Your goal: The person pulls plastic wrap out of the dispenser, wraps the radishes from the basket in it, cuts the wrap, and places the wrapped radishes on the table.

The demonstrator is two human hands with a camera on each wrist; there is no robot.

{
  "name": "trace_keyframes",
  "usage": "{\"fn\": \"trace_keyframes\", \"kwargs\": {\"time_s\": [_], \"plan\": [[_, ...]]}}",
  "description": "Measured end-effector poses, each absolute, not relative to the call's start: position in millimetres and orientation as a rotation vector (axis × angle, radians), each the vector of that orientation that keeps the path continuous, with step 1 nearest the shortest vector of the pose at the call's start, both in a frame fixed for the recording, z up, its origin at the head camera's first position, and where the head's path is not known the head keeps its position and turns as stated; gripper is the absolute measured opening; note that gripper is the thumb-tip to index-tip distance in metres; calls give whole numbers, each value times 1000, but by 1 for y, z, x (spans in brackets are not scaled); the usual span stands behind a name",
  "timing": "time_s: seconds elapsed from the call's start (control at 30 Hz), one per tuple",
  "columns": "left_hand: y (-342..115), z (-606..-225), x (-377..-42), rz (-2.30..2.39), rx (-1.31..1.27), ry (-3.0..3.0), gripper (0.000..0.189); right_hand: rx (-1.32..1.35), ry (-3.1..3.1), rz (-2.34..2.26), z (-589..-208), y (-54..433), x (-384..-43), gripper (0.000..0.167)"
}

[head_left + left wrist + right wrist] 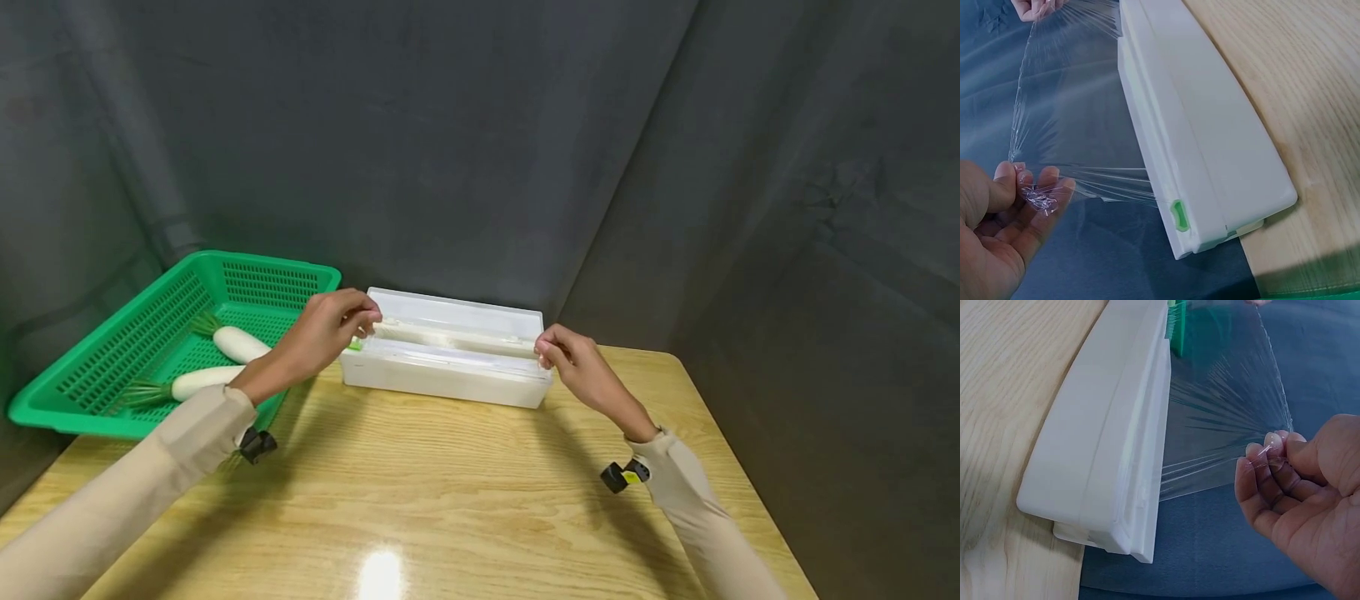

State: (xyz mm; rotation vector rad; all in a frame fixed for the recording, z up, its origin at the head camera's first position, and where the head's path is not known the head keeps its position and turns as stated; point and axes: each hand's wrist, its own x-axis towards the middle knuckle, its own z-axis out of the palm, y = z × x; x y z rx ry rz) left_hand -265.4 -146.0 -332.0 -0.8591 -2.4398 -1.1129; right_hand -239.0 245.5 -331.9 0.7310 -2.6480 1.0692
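A sheet of clear plastic wrap (1094,119) stretches out of a long white dispenser box (446,375) at the table's back. My left hand (326,329) pinches one corner of the film, bunched between thumb and fingers in the left wrist view. The other corner is pinched by my right hand (577,362), with thumb against fingertips in the right wrist view. Between the hands the film's free edge runs taut, and creases fan from each grip toward the box. A green slider (1179,215) sits at the box's left end. The box's white lid (457,308) stands raised behind.
To the left, a green plastic basket (75,354) holds white radishes (238,343) with trimmed green stalks, partly hidden by my left forearm. Dark curtains (420,142) hang close behind the box and along the right edge of the wooden table (450,475).
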Motion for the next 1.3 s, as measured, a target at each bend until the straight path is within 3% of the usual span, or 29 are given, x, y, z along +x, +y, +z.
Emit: {"fn": "trace_keyframes", "kwargs": {"time_s": [1.3], "plan": [[-151, -311, -250, -992, -980, -2283, 5, 727, -2723, 1074, -301, 250, -226, 10]]}}
